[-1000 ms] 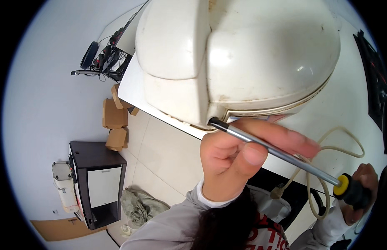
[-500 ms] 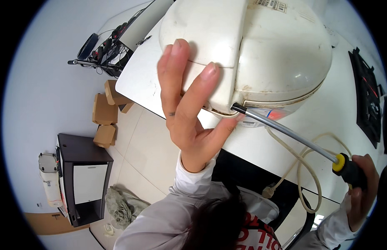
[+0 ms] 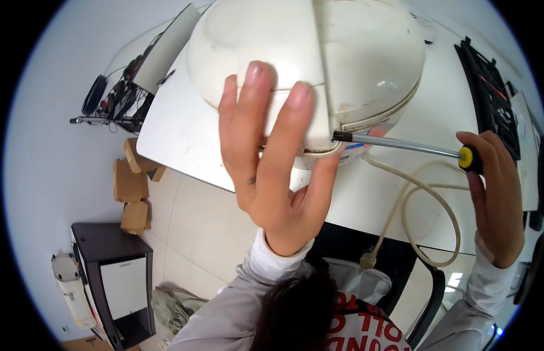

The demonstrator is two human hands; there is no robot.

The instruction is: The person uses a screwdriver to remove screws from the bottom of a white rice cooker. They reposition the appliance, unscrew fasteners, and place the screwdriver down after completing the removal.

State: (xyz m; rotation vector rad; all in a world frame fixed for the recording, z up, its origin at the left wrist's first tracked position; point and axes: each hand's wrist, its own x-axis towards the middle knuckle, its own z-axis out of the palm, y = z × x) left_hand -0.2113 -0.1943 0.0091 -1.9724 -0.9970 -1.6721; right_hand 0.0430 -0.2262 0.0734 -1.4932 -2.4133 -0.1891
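At the white table's (image 3: pixel 184 146) near edge, my left hand (image 3: pixel 272 169) lies spread flat against the domed white cooker (image 3: pixel 318 64) while my right hand (image 3: pixel 497 199) grips the screwdriver (image 3: pixel 400 144) wedged under its rim, where a slip could gouge my steadying fingers.

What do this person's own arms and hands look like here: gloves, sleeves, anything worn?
Both hands are bare, no gloves. The left hand has a white cuff under a light grey sleeve. The right hand shows the same white cuff and grey sleeve. No rings or watch visible.
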